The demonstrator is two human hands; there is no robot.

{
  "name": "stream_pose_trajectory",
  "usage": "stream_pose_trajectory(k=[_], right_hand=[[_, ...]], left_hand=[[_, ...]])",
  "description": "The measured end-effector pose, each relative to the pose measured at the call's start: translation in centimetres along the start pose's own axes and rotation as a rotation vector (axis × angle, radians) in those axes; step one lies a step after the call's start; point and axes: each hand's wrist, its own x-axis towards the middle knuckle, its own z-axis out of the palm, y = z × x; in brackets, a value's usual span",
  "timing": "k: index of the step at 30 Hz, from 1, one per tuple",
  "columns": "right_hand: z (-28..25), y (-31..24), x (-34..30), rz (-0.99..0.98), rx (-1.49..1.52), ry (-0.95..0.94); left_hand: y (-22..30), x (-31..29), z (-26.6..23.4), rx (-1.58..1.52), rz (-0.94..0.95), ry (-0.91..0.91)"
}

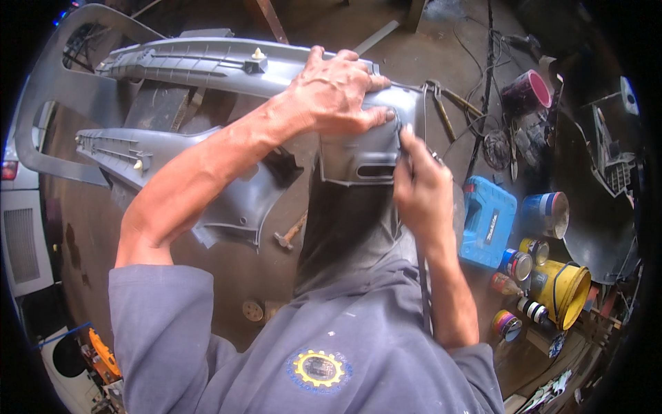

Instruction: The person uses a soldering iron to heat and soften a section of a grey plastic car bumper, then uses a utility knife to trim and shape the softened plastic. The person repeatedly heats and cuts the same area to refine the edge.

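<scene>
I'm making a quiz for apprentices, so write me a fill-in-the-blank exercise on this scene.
The person's hand spread on the upper gray panel is the ____ one.
The hard case on the floor is colored ____.
The wooden-handled tool lying near the lower gray panel is a ____.
The large bucket at lower right is colored ____.
Missing words: left; blue; hammer; yellow.

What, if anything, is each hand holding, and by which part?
The left hand, spread, steadies the grey panel at its broad end. What the right hand may hold is too blurred to tell.
</scene>
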Motion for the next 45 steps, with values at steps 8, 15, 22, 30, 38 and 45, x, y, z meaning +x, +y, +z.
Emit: stream_pose_trajectory(k=[8,15,22,30,38,45], right_hand=[[-0.6,1.7,-1.3,-0.131,0.025,0.144],[-5.3,4.0,0.1,0.353,0.670,0.102],[-3.3,6.1,0.2,0.309,0.907,0.141],[-1.2,6.5,2.2,0.282,0.647,0.080],[2.8,7.4,4.7,0.345,0.716,-0.031],[2.9,7.3,4.4,0.282,0.648,0.090]], left_hand=[[-0.5,0.7,0.2,0.061,0.012,0.067],[-1.6,-0.2,-1.3,-0.070,0.106,0.506],[5.9,-9.8,-4.2,-0.366,-0.235,0.759],[11.0,-16.1,12.5,-1.280,-0.874,0.488],[7.8,-11.5,14.0,-1.651,-0.861,0.594],[8.8,-7.5,15.3,-2.050,-0.399,0.766]])
